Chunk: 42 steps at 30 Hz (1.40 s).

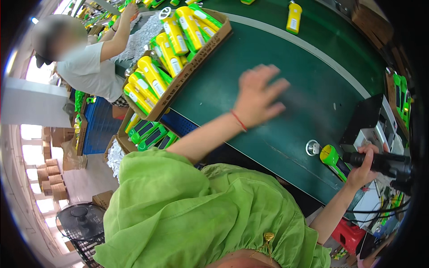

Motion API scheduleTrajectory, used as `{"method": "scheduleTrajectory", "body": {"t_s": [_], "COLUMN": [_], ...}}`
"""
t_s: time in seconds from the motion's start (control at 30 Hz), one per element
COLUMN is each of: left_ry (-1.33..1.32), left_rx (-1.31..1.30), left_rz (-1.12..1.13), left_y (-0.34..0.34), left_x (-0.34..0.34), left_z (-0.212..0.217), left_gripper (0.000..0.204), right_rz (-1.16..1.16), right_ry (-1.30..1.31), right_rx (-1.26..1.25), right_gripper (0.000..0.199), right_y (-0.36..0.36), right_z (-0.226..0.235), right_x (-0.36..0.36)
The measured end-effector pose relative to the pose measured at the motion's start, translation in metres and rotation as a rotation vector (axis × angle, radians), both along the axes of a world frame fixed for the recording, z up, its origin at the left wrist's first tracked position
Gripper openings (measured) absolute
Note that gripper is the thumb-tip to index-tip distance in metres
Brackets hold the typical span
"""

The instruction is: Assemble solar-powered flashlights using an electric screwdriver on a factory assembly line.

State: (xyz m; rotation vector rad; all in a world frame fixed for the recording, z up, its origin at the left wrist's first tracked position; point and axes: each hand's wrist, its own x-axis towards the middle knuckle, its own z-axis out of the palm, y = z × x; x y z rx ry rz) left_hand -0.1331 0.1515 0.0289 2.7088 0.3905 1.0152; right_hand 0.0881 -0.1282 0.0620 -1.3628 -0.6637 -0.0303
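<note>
Green desk (210, 85): left hand (259, 96), fingers spread, empty; right hand (363, 173), fingers curled by black cylindrical tool (385, 163), grip unclear; yellow-green flashlight (330, 156) likely light, stiff; hold mid-body.

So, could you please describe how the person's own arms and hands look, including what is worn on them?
The loose, light green sleeves are short and leave both forearms bare. The left hand wears no glove and has a thin red bracelet at its wrist. The right hand is also ungloved, with no bracelet visible.
</note>
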Motion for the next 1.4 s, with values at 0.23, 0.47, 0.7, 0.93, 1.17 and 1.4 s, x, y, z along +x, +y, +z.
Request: {"method": "scheduleTrajectory", "body": {"t_s": [0.23,0.47,0.7,0.93,1.17,1.4], "left_ry": [0.214,0.192,0.123,-0.215,0.022,0.043], "left_rx": [0.152,0.198,0.197,-0.068,-0.518,-0.546], "left_rz": [0.727,0.755,0.676,0.267,-0.553,-0.581], "left_y": [0.109,0.124,0.113,0.051,-0.093,-0.154], "left_x": [-0.121,-0.111,-0.070,-0.026,0.081,0.130], "left_z": [0.006,-0.004,0.001,0.013,-0.063,-0.074], "left_gripper": [0.037,0.015,0.017,0.039,0.091,0.061], "right_rz": [0.030,-0.069,-0.127,-0.131,-0.163,-0.201], "right_ry": [-0.031,-0.113,-0.173,-0.148,-0.233,-0.291], "right_rx": [-0.032,-0.115,-0.132,-0.100,-0.099,-0.180], "right_gripper": [0.054,0.052,0.047,0.047,0.055,0.047], "right_y": [-0.012,-0.004,-0.003,-0.008,0.001,0.003], "right_z": [-0.002,-0.003,-0.002,-0.003,-0.010,-0.008], "right_x": [0.004,0.003,-0.002,0.002,0.003,0.002]}}
